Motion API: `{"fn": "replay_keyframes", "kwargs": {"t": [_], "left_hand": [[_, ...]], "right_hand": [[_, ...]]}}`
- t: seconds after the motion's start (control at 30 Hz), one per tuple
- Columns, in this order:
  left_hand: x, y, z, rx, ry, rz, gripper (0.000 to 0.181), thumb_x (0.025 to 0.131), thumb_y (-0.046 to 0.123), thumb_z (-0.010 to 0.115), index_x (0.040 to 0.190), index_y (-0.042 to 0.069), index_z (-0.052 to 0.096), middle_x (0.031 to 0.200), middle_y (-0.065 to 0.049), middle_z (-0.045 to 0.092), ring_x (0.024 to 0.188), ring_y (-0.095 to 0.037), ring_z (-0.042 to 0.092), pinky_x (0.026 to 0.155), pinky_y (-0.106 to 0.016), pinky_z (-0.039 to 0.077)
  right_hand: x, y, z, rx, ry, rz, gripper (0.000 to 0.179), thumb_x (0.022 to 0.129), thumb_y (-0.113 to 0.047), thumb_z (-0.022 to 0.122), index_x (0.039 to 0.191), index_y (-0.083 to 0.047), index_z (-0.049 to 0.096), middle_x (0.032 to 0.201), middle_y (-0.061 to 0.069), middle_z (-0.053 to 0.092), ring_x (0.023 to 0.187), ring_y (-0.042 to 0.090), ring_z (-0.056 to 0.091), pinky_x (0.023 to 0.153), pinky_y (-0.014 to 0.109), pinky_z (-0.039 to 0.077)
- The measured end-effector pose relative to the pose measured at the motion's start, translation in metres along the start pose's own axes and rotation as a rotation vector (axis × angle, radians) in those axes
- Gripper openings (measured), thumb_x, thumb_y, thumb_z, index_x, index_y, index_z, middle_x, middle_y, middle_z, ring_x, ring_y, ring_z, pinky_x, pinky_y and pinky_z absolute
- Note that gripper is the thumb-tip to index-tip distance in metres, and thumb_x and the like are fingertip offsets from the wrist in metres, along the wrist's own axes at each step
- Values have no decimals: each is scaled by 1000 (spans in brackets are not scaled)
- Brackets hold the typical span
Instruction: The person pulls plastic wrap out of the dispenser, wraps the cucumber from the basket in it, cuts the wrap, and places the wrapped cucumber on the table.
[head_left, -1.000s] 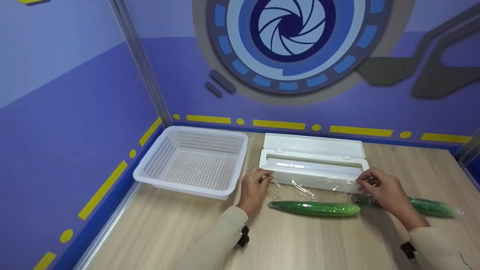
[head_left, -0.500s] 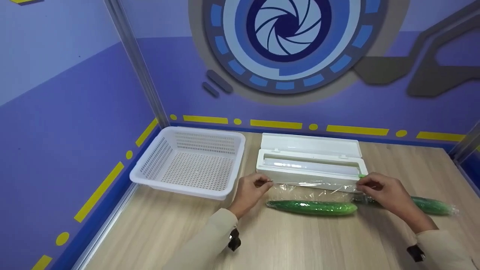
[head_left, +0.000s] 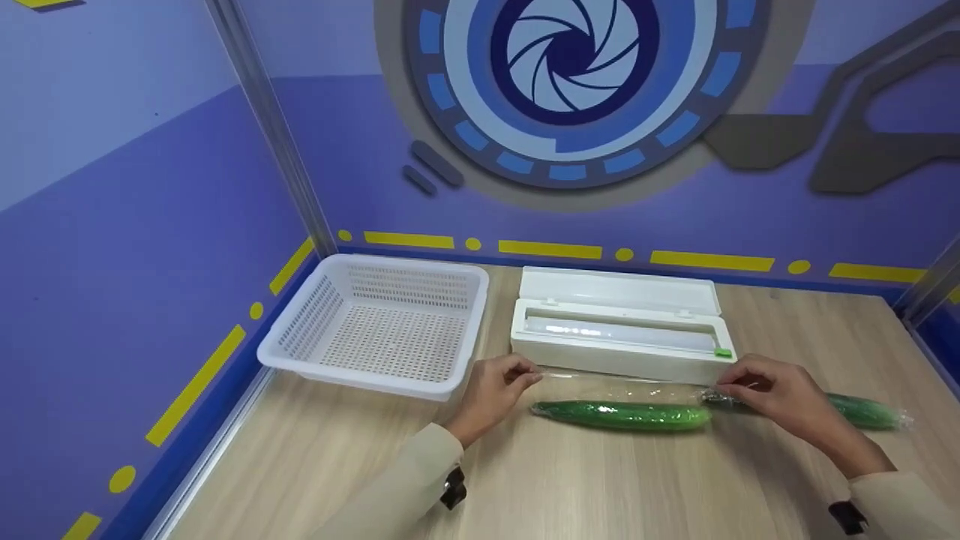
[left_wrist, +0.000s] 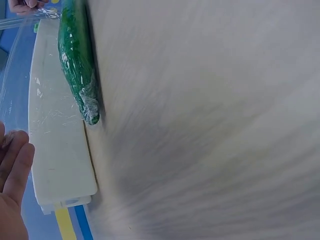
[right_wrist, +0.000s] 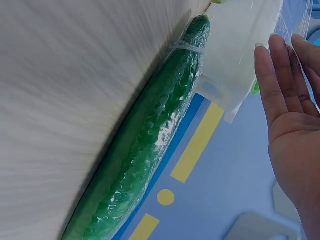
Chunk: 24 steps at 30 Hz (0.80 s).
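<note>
My left hand (head_left: 496,391) pinches one corner of a sheet of clear plastic wrap (head_left: 611,386). The opposite corner is between the thumb and fingers of my right hand (head_left: 780,394). The sheet stretches between both hands, just in front of the white wrap dispenser (head_left: 622,360), whose lid is raised over a roll of wrap (head_left: 615,331). Nearer to me, a green cucumber (head_left: 619,415) lies on the table beneath the sheet. A second cucumber (right_wrist: 145,135), covered in wrap, lies below my right hand, which hides its middle in the head view. In the left wrist view, my left fingers (left_wrist: 17,165) show beside the dispenser.
A white perforated basket (head_left: 375,386) stands to the left of the dispenser. On the dispenser's right front edge sits a small green slider (head_left: 722,352). Printed blue panels (head_left: 375,165) wall off the back and left of the wooden table (head_left: 600,495).
Both hands have moved from the dispenser's front edge toward me and downward, drawing the plastic wrap with them. The green slider, hidden before, now shows. The cucumbers stay put.
</note>
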<state>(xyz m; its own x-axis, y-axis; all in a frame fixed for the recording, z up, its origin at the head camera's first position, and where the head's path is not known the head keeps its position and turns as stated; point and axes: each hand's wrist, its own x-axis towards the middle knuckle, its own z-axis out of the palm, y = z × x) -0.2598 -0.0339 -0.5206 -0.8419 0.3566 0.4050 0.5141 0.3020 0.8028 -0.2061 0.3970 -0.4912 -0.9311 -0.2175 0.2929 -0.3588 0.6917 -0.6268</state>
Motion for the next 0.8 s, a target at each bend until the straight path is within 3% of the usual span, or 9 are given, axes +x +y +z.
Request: {"fn": "replay_keyframes", "kwargs": {"t": [0.33,0.63,0.8], "left_hand": [[-12,1,-4,61,-39,94,5,96,2,78,94,7,79,91,1,77,82,-3,69,74,-22,58],[-24,-2,-8,173,-187,118,8,92,-2,80,92,6,83,89,1,79,78,2,67,72,-16,56],[-30,-4,-8,276,-274,154,7,93,0,80,92,6,84,89,4,79,78,6,63,72,-12,53]], "right_hand": [[-7,-3,-3,45,-96,-4,19,90,1,82,97,-17,78,98,-5,72,87,9,68,77,19,57],[-15,9,2,121,-168,-104,19,90,3,81,97,-14,78,96,-1,73,85,8,69,73,20,57],[-18,11,6,103,-224,-93,17,90,3,82,96,-13,77,95,-4,71,86,6,68,74,20,57]]}}
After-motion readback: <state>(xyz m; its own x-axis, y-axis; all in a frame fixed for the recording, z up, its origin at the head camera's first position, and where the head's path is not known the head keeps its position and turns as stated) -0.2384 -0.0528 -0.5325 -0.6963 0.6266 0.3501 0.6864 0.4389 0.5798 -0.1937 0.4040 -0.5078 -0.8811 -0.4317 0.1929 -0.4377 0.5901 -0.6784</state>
